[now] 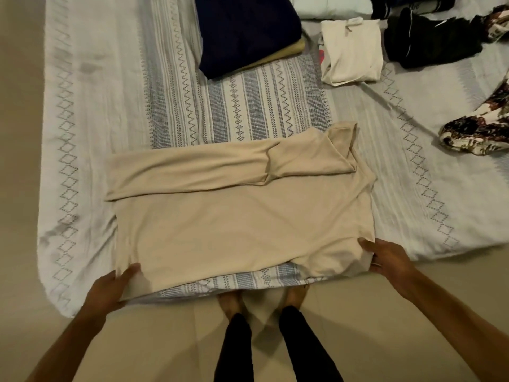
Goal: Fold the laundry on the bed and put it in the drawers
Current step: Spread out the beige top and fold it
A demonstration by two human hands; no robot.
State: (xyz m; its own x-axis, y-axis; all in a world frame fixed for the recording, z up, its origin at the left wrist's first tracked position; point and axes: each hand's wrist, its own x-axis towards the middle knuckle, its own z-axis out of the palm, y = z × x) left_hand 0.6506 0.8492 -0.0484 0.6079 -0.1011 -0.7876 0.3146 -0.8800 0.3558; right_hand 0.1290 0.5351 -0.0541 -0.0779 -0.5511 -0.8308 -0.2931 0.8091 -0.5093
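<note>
Here the beige top [242, 216] is spread flat on the bed [82, 133], one sleeve already laid across it. Its near edge is pinched at both corners, by the left hand [115, 288] and the right hand [385, 257], probably so that this edge can be folded over evenly.

A pale beige floor [165, 348] fills the bottom of the view and runs up the left side as a narrow strip beside the bed [68, 188]. Faint straight seams cross it, with soft shadows near the middle. Two bare feet [230, 303] stand on it close together, toes partly hidden under the bed's near edge. Above them rise two legs in dark trousers [237, 351], slightly apart
</note>
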